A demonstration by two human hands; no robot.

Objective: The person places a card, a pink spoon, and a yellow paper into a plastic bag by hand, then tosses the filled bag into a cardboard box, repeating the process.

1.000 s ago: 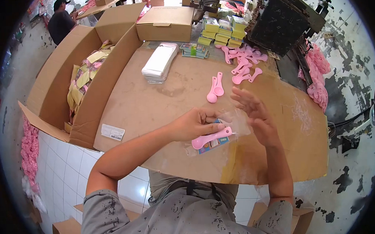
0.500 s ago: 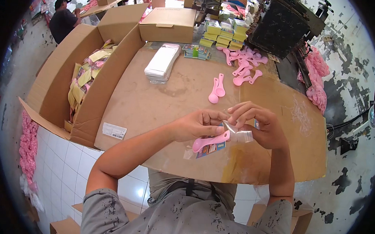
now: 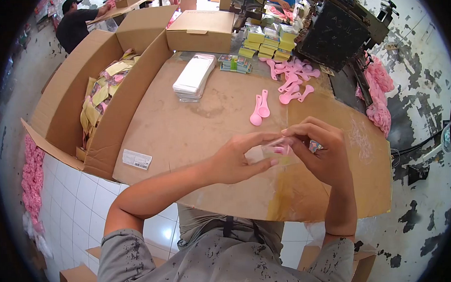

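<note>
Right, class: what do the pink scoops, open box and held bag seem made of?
Pink scoops: probably smooth plastic, as their even colour suggests. Open box: matt cardboard, with brown, folded flaps. Held bag: likely thin, glossy plastic film, see-through with highlights.

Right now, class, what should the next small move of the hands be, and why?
Probably close the left hand gently on the clear bag to steady it: its thumb and index finger stand spread apart, while the right hand pinches the bag near its top, and something pink shows inside.
</note>
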